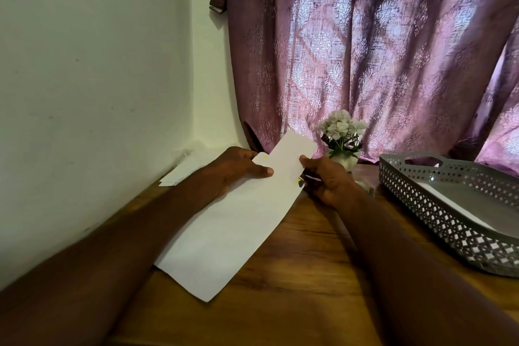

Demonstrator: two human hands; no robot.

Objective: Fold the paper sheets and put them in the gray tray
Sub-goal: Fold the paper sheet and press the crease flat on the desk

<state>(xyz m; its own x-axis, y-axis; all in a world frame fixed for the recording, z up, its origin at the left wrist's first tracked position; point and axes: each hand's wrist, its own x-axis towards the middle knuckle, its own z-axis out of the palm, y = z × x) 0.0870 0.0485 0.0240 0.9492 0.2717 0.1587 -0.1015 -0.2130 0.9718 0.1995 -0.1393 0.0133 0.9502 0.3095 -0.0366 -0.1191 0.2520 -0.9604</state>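
Observation:
A long white paper sheet (pixel 224 236), folded lengthwise, slants over the wooden table (pixel 303 275). My left hand (pixel 238 168) pinches its far end from the left, thumb on top. My right hand (pixel 328 180) pinches the same end from the right, where one layer stands up past the other. The gray perforated tray (pixel 438 213) sits at the right and holds white paper (pixel 455 205) lying flat inside. More white sheets (pixel 185 168) lie by the wall behind my left hand, partly hidden.
A small white pot of pale flowers (pixel 341 135) stands behind my right hand, close to the tray's left corner. A purple patterned curtain (pixel 379 50) hangs along the back. A pale wall (pixel 92 78) borders the table on the left.

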